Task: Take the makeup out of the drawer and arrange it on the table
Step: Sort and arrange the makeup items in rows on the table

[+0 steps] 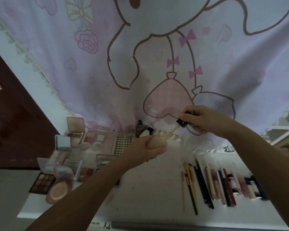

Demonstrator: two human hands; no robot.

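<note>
Head view, catalogued by size. A pink cartoon-print curtain (157, 55) was hung behind the white table (153, 189). Open palettes (75, 137) and compacts were grouped at the table's left, a round powder compact (60, 187) nearest the front edge; a lash tray (123, 143) was laid just beside them. Brushes, pencils and lip tubes (223, 185) were laid side by side at the right. A dark bottle (139, 129) was stood by the curtain hem. The drawer was not seen.

The foundation bottle (155, 142) was held above the table's middle, clamped in the left hand (148, 147) with fingers wrapped round its body. Its black cap (182, 122), with the applicator stem drawn partly out of the neck, was pinched by the right hand (202, 120).

Step judged: cap being refitted or checked before placement. The stem should be guided straight into the neck, the cap turned fully tight, and the bottle stood upright beside the dark bottle, so that nothing is dripped or tipped.
</note>
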